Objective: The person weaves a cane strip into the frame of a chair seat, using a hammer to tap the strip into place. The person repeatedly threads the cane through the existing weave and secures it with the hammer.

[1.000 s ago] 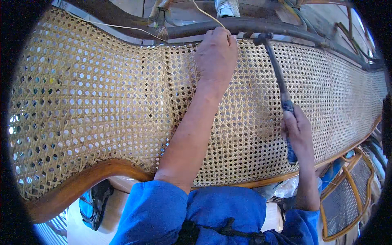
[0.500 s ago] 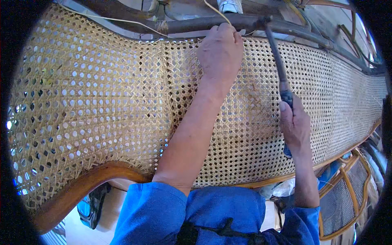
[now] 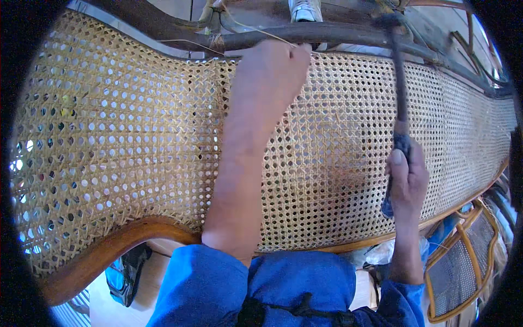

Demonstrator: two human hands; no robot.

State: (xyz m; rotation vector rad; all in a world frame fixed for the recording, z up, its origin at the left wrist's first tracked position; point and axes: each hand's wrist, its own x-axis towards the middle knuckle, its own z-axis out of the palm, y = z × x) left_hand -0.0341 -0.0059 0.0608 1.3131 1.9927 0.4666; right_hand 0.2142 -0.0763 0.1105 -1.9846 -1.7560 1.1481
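Observation:
A woven cane panel (image 3: pixel 327 136) in an open lattice stretches across the view over a wooden frame. My left hand (image 3: pixel 272 68) is at its far edge, fingers closed in a pinch. A thin pale cane strip (image 3: pixel 253 27) runs from those fingertips up and to the left, and the pinched end is hidden. My right hand (image 3: pixel 409 177) is wrapped round the dark handle of a hammer (image 3: pixel 400 87). Its blurred head points away from me, above the panel's far rail (image 3: pixel 327 34).
A curved brown wooden rail (image 3: pixel 125 234) borders the near left edge. At lower right stands a rattan-framed mesh piece (image 3: pixel 457 267). A blue and black bag (image 3: pixel 128 272) lies on the floor at lower left. A light shoe (image 3: pixel 305 10) shows beyond the far rail.
My left hand has moved left along the far edge, and the cane strip has swung left with it. My right hand has carried the hammer to the right.

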